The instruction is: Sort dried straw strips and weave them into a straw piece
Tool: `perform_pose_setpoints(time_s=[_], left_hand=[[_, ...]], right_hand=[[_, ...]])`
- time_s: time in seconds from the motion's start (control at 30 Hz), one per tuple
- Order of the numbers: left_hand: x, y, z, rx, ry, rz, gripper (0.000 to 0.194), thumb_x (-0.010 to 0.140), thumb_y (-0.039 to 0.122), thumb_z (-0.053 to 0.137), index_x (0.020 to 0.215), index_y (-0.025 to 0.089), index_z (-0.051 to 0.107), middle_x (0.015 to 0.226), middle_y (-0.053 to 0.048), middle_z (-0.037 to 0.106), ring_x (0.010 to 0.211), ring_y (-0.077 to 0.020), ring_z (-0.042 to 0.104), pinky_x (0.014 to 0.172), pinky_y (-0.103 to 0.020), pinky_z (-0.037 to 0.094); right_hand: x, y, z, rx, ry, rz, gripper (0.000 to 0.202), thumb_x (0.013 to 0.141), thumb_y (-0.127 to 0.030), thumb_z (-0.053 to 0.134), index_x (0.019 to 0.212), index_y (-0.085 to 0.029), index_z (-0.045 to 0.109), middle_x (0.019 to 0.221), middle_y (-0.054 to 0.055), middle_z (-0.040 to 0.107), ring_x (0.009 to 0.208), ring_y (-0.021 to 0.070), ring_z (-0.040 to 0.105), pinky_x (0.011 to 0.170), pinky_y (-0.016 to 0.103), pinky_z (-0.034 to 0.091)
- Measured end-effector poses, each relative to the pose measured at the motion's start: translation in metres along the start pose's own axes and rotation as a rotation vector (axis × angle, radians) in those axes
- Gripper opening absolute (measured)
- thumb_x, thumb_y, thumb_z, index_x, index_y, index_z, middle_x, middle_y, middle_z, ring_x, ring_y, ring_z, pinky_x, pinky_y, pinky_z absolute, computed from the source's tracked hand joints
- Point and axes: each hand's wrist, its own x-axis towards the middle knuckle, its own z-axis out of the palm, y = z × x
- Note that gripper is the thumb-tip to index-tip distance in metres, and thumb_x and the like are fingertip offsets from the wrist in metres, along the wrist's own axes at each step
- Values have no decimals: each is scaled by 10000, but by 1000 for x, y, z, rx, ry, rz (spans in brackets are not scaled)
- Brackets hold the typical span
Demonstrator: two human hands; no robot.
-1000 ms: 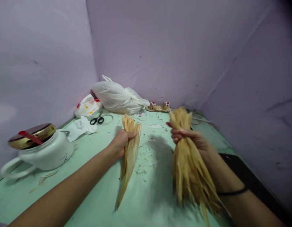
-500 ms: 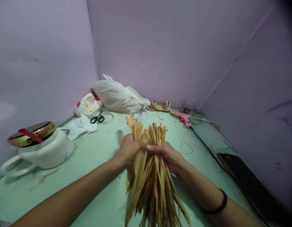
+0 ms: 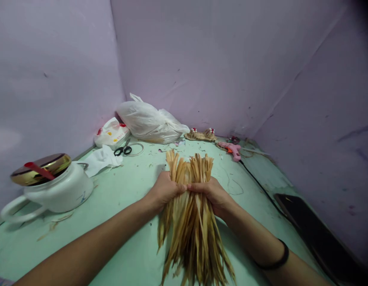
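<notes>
Both of my hands grip a bundle of dried, straw-coloured leaf strips [image 3: 198, 226] above the pale green table [image 3: 118, 234]. My left hand [image 3: 167, 188] is closed round the bundle's left side, and my right hand [image 3: 212, 192] round its right side. The two thumbs lie across the front and almost meet in the middle. Short trimmed ends stick up above the hands; the long, browner ends fan out downward. Fingers behind the strips are hidden.
A white pot [image 3: 61, 190] with a gold lid stands left. Behind it are tissue paper [image 3: 102, 161], scissors [image 3: 122, 150], a tissue pack [image 3: 112, 133] and a white plastic bag [image 3: 151, 123]. A woven straw piece [image 3: 200, 135], a pink glue gun [image 3: 231, 150] and a dark phone-like slab [image 3: 309, 226] lie right.
My left hand has moved slightly right and down, bringing its strips against those in my right hand. The gap between the upper ends has narrowed and the tops are more level.
</notes>
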Motion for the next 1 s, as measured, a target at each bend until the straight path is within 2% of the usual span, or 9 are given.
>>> perform_pose_setpoints(time_s=[0.13,0.37,0.53,0.67,0.8,0.87,0.9,0.97,1.0], left_hand=[[1,-1,0,2,2,6,304,466,107,691,768,90,656,697,-78,680,662,-216,628,635,-303,498],[1,-4,2,49,71,31,293,459,131,698,745,91,643,705,-75,671,638,-201,609,618,-300,486],[1,-8,2,-51,8,20,302,457,120,699,753,91,641,697,-74,661,651,-204,612,629,-307,488],[2,-5,1,-223,-56,-67,320,451,71,706,762,88,632,678,-64,652,622,-189,614,636,-319,499],[8,5,-9,-257,-73,-173,191,516,25,664,684,95,609,519,-9,585,434,-97,534,468,-210,463],[14,12,-18,-220,-42,-215,122,575,32,631,678,91,605,475,7,541,374,-63,478,377,-157,396],[17,15,-24,-201,-23,-229,95,605,45,618,689,87,606,478,7,534,365,-54,463,351,-143,370],[25,21,-35,-164,21,-237,50,650,72,600,699,83,601,493,1,530,359,-47,450,323,-128,335],[28,23,-40,-148,43,-236,33,662,81,594,695,84,595,493,0,526,355,-47,445,315,-128,325]], right_hand=[[-1,1,1,-34,-15,-13,319,466,-85,670,783,-117,652,660,53,686,622,222,636,644,350,496],[0,6,3,-129,88,-93,285,474,-100,628,758,-116,645,611,23,657,545,182,593,573,315,475],[0,7,2,-106,56,-99,255,490,-102,587,741,-118,631,607,20,650,534,172,584,554,301,470],[3,3,-2,-75,40,-42,199,473,-84,572,661,-120,624,529,12,624,482,159,565,527,293,466],[8,-12,-17,-27,28,123,63,493,-97,566,542,-128,589,492,36,607,447,144,550,504,280,464],[9,-26,-31,14,-15,200,64,524,-113,560,570,-138,597,482,21,589,425,132,537,482,269,456],[9,-34,-39,36,-21,197,94,527,-104,558,598,-150,599,495,9,586,425,126,533,477,265,453],[8,-50,-57,135,-5,76,178,523,-84,551,670,-172,599,527,-27,578,421,86,508,453,212,424],[6,-57,-67,169,-39,43,180,526,-88,548,683,-168,588,523,-40,558,417,63,486,434,180,391]])
